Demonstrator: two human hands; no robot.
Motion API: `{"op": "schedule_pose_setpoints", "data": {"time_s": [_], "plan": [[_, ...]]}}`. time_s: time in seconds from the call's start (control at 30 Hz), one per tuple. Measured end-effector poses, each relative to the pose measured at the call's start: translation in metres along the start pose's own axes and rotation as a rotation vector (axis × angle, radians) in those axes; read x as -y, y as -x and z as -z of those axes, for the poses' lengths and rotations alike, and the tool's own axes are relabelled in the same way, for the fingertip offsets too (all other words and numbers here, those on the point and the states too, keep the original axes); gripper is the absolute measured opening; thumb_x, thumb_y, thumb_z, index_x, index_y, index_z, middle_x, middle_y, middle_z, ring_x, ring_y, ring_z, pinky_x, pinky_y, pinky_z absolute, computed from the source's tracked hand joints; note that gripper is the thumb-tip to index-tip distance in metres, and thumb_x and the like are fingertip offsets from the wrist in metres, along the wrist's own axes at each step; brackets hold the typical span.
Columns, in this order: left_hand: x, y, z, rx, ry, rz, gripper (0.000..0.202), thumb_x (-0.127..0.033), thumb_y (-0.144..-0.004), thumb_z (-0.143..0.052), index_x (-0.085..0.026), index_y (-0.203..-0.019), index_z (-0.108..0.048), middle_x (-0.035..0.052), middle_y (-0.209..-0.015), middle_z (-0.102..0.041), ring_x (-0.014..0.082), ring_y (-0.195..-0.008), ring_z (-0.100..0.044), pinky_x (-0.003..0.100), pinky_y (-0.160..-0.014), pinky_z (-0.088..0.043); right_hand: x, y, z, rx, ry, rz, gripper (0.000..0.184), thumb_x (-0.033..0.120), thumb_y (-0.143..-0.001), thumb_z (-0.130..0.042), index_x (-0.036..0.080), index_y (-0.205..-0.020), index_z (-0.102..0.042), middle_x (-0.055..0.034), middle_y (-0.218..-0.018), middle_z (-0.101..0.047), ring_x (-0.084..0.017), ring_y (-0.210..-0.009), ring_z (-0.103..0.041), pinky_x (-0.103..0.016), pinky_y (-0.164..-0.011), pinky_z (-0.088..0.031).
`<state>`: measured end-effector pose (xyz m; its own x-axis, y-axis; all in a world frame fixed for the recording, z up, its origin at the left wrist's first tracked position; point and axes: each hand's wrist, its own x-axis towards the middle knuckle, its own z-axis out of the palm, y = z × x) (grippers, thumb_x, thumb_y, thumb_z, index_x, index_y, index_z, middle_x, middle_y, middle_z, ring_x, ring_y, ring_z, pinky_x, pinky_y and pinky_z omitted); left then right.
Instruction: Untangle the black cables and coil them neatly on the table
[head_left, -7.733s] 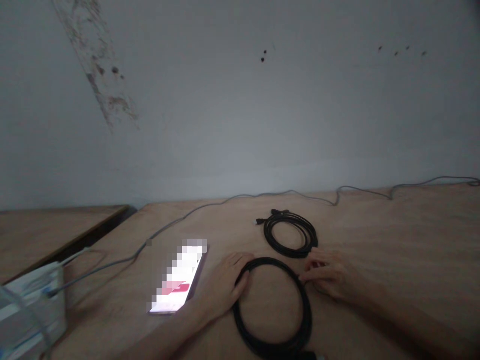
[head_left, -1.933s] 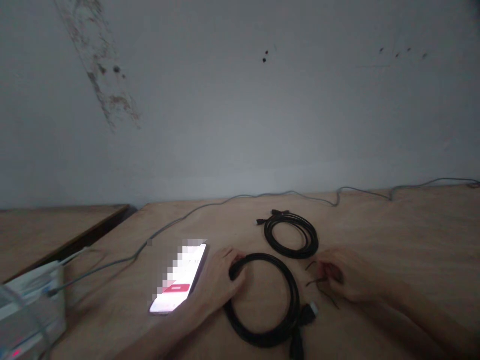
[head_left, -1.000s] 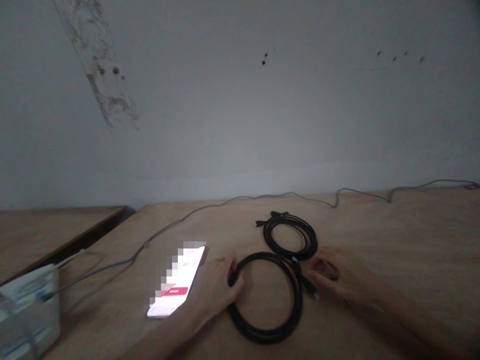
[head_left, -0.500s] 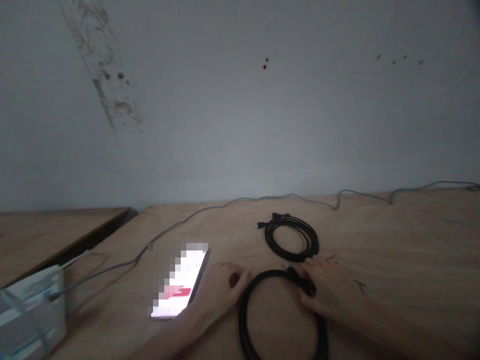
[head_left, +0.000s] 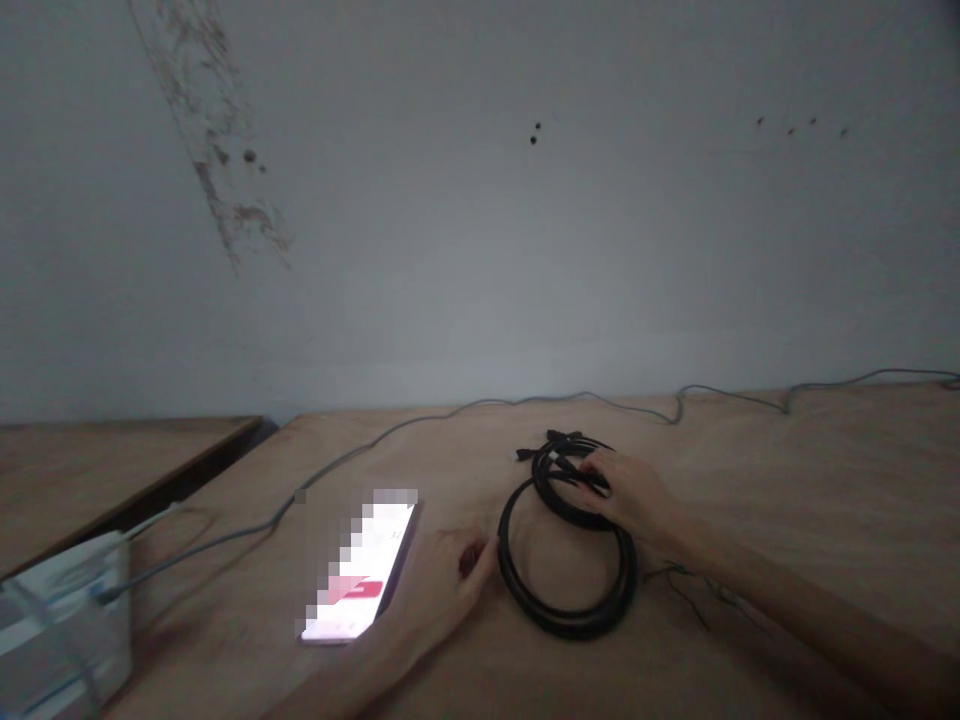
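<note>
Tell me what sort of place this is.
Probably a plain indoor workroom or makeshift workspace, going by the bare wooden table, the stained, bare wall behind it, and the coiled black cables lying on the table.

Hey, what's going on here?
A person is handling two coiled black cables on a wooden tabletop. Their right hand rests on the smaller coil, which overlaps the top of the larger coil. Their left hand sits just beside the larger coil, next to a lit smartphone with a blurred screen.
</note>
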<state>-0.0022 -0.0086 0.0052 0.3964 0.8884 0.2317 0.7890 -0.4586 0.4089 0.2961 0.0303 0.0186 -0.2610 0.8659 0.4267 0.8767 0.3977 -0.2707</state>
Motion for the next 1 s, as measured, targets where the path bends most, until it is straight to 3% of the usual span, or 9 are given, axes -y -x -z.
{"op": "schedule_pose_setpoints", "data": {"time_s": [0.13, 0.23, 0.3, 0.4, 0.47, 0.53, 0.7, 0.87, 1.0], "plan": [[0.001, 0.0, -0.002, -0.014, -0.013, 0.018, 0.05, -0.048, -0.103, -0.041, -0.02, -0.063, -0.05, 0.0003, -0.06, -0.057, 0.0169, -0.057, -0.052, 0.03, -0.059, -0.029, -0.012, -0.026, -0.002, -0.136, 0.041, 0.067, 0.022, 0.024, -0.099, -0.055, 0.017, -0.116, -0.069, -0.0133, -0.115, -0.071, -0.028, -0.107, -0.066, -0.042, -0.096, -0.052], [0.001, 0.001, -0.002, -0.023, -0.02, 0.022, 0.047, -0.048, -0.102, -0.043, -0.02, -0.065, -0.052, 0.0003, -0.061, -0.057, 0.017, -0.058, -0.052, 0.03, -0.059, -0.029, -0.006, -0.019, -0.006, -0.149, 0.051, 0.106, 0.027, 0.024, -0.099, -0.054, 0.016, -0.123, -0.065, -0.0158, -0.124, -0.068, -0.031, -0.116, -0.061, -0.047, -0.101, -0.051], [0.001, 0.002, -0.002, -0.023, -0.021, 0.025, 0.047, -0.048, -0.101, -0.044, -0.02, -0.065, -0.052, 0.0004, -0.062, -0.058, 0.017, -0.059, -0.052, 0.03, -0.059, -0.029, 0.003, -0.002, -0.007, -0.1, 0.053, 0.22, 0.019, 0.024, -0.098, -0.056, 0.021, -0.11, -0.07, -0.0113, -0.116, -0.07, -0.029, -0.111, -0.062, -0.047, -0.101, -0.05], [0.001, 0.002, -0.002, -0.016, -0.012, 0.022, 0.047, -0.049, -0.102, -0.044, -0.02, -0.065, -0.052, 0.0005, -0.062, -0.059, 0.0168, -0.059, -0.052, 0.029, -0.06, -0.029, 0.017, 0.031, -0.006, -0.022, -0.033, 0.287, 0.019, 0.035, -0.097, -0.062, 0.021, -0.106, -0.071, -0.0097, -0.112, -0.071, -0.029, -0.11, -0.062, -0.045, -0.099, -0.051], [0.0, 0.001, -0.002, -0.003, -0.009, 0.019, 0.047, -0.049, -0.102, -0.043, -0.02, -0.066, -0.052, 0.0007, -0.063, -0.059, 0.0168, -0.059, -0.052, 0.03, -0.059, -0.03, 0.021, 0.048, -0.005, 0.11, -0.068, 0.34, 0.027, 0.044, -0.094, -0.067, 0.021, -0.108, -0.072, -0.0091, -0.111, -0.071, -0.03, -0.111, -0.061, -0.047, -0.101, -0.049], [0.0, 0.0, -0.002, 0.003, -0.025, 0.018, 0.047, -0.048, -0.102, -0.043, -0.02, -0.066, -0.052, 0.0009, -0.063, -0.059, 0.017, -0.059, -0.052, 0.03, -0.06, -0.029, 0.022, 0.057, -0.007, 0.166, -0.048, 0.357, 0.028, 0.041, -0.094, -0.068, 0.021, -0.115, -0.071, -0.009, -0.112, -0.071, -0.031, -0.113, -0.06, -0.051, -0.104, -0.046], [0.001, 0.0, -0.003, 0.017, -0.081, 0.003, 0.044, -0.048, -0.102, -0.042, -0.021, -0.069, -0.051, 0.0007, -0.064, -0.059, 0.0176, -0.06, -0.052, 0.03, -0.06, -0.029, 0.021, 0.058, -0.013, 0.231, 0.037, 0.351, 0.021, 0.022, -0.099, -0.058, 0.018, -0.113, -0.073, -0.0112, -0.114, -0.07, -0.03, -0.109, -0.062, -0.054, -0.105, -0.045], [0.0, 0.0, -0.003, 0.034, -0.132, -0.012, 0.04, -0.045, -0.102, -0.042, -0.022, -0.07, -0.05, 0.001, -0.066, -0.059, 0.0187, -0.062, -0.053, 0.031, -0.061, -0.029, 0.021, 0.057, -0.008, 0.279, -0.039, 0.241, 0.021, 0.02, -0.088, -0.067, 0.018, -0.109, -0.071, -0.0099, -0.112, -0.069, -0.03, -0.108, -0.062, -0.048, -0.098, -0.05], [0.0, 0.001, -0.003, 0.057, -0.139, -0.014, 0.036, -0.042, -0.1, -0.042, -0.022, -0.072, -0.05, 0.0011, -0.067, -0.06, 0.0191, -0.063, -0.054, 0.03, -0.06, -0.028, 0.021, 0.055, 0.001, 0.337, -0.101, 0.205, 0.029, 0.013, -0.091, -0.06, 0.019, -0.118, -0.071, -0.011, -0.124, -0.067, -0.029, -0.116, -0.061, -0.045, -0.103, -0.048]]}}
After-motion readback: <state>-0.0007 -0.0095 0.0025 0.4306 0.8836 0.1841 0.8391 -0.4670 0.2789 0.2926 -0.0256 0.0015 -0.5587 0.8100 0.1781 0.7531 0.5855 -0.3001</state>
